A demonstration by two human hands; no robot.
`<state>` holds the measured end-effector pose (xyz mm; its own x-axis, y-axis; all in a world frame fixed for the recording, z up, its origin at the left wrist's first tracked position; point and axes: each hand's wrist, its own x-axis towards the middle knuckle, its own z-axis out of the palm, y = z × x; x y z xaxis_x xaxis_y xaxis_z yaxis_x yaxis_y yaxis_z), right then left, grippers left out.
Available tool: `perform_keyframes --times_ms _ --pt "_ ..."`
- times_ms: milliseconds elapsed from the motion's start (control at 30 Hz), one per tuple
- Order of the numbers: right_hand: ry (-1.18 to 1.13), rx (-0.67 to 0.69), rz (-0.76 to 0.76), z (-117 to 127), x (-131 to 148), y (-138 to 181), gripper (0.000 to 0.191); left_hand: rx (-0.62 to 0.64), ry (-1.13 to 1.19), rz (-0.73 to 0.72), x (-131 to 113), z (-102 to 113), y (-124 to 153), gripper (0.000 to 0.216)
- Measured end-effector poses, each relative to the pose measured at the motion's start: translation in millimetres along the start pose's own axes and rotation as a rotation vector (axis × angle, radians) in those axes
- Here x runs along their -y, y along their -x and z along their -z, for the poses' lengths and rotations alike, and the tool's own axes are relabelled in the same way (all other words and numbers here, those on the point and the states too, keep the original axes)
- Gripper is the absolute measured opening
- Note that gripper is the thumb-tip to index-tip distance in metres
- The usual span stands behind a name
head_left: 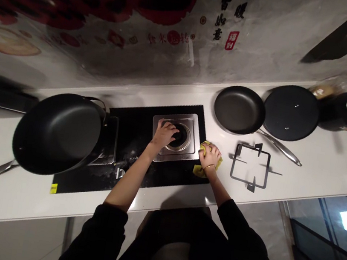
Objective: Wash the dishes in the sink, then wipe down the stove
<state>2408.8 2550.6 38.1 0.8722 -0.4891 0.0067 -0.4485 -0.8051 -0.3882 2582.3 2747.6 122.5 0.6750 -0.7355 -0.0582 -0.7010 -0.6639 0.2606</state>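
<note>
My left hand [163, 134] is over the right burner of the gas hob [140, 138]. Its fingers are bent around the black burner cap [179, 136], which sits inside the round metal ring of the square steel drip plate [193, 145]. The hand covers part of the cap. My right hand [210, 154] is closed on a yellow cloth [199, 171], pressed down at the hob's right edge beside the plate. Pale smudges show on the black glass. To the right, the black pan support [267, 171] lies on the white counter [301, 182], off the burner.
A large black wok [59, 131] stands over the left burner, its handle pointing to the front left. At the back right are a black frying pan [239, 109], a round black lid or pan [292, 112] and a dark pot [340, 112]. The wall rises behind.
</note>
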Motion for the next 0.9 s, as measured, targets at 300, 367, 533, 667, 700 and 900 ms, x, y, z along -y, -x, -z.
perform_keyframes --times_ms 300,367,533,667,700,900 --pt "0.001 0.024 -0.009 0.8 0.7 -0.1 0.040 0.108 -0.046 -0.083 -6.9 15.4 -8.6 0.037" --pt "0.001 0.027 -0.008 1.4 0.9 -0.1 0.039 0.110 -0.051 -0.111 -6.6 16.5 -8.8 0.038" --pt "0.032 0.037 -0.010 2.0 1.5 -0.1 0.038 0.068 -0.087 -0.198 0.7 15.0 -7.7 0.036" --pt "0.052 0.040 -0.007 3.1 2.1 -0.3 0.038 0.059 -0.240 -0.227 3.8 12.5 -7.6 0.033" --pt "0.053 0.042 -0.003 3.4 2.1 -0.3 0.038 0.055 -0.253 -0.230 3.3 11.6 -7.6 0.033" --pt "0.045 0.042 0.003 4.1 2.1 -0.2 0.038 0.060 -0.334 -0.306 -1.7 9.9 -9.4 0.036"
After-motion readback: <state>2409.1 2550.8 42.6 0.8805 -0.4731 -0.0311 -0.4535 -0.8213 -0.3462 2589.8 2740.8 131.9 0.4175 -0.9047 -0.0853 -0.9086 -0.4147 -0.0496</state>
